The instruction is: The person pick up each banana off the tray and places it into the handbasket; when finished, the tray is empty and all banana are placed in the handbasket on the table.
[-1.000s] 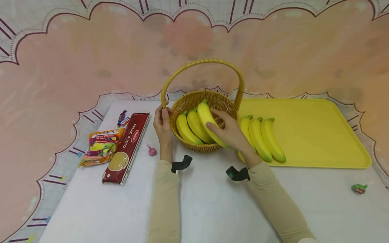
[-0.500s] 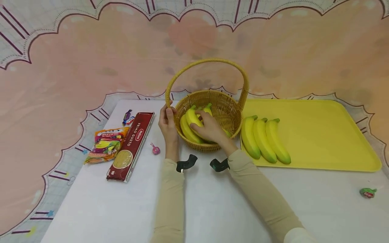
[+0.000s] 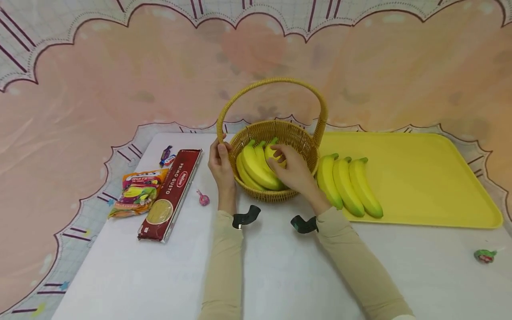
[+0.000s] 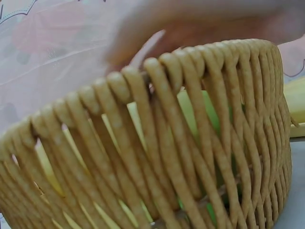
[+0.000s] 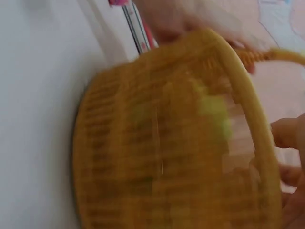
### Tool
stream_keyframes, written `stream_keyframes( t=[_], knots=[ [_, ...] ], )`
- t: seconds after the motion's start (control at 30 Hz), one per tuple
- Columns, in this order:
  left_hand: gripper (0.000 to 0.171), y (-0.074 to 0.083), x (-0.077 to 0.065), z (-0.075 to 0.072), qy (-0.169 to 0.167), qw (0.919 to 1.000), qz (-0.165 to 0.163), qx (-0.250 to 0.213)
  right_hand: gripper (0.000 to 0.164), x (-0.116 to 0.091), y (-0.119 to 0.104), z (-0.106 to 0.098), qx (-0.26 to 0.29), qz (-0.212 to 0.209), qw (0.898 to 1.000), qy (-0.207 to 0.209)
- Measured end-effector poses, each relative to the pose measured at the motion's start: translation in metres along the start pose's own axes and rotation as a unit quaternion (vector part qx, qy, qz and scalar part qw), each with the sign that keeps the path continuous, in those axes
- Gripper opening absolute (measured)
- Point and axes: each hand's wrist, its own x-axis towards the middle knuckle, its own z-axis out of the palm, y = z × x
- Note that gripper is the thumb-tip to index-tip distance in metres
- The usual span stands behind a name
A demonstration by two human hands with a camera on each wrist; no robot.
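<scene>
A woven wicker basket [image 3: 276, 195] with a tall arched handle stands at the middle of the table. My left hand [image 3: 222, 166] grips its left side where the handle meets the rim. Several yellow bananas [image 3: 256, 166] lie inside, leaning toward the left wall. Over the right part of the basket is my right hand [image 3: 296, 171], its fingers loosely bent close to the rightmost banana and holding nothing that I can see. That hand hides part of the basket's inside. In the right wrist view the basket [image 5: 167, 143] is blurred.
On the right lies a yellow tray [image 3: 420, 178] with three bananas [image 3: 352, 186] at its left end. A red spaghetti pack [image 3: 172, 195], an orange candy bag [image 3: 138, 193] and small wrapped sweets [image 3: 166, 155] lie left. A pink lollipop [image 3: 203, 198] and a green-wrapped sweet [image 3: 485, 256] flank the basket.
My right hand brought a banana into the basket, moved left with it among the others, then let go and drew back right. My left hand keeps its grip on the basket.
</scene>
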Motion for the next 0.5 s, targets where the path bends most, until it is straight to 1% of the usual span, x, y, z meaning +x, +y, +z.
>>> stream_keyframes(
  t=[0.13,0.27,0.37,0.5],
  knots=[
    [0.031,0.001,0.001,0.003,0.008,0.9999,-0.002,-0.008,0.033,-0.017,0.013,-0.029,0.034,-0.015,0.997,0.063],
    [0.029,0.002,0.001,0.003,0.010,0.9999,-0.004,-0.001,0.032,-0.038,0.029,-0.059,0.050,0.000,0.992,0.113],
    [0.027,0.001,0.000,0.003,0.013,0.9999,-0.010,0.002,0.034,-0.053,0.043,-0.082,0.036,0.017,0.991,0.130],
    [0.025,-0.010,0.000,0.003,0.017,0.9996,-0.021,-0.007,0.035,-0.074,0.065,-0.108,-0.010,0.050,0.990,0.133]
  ],
)
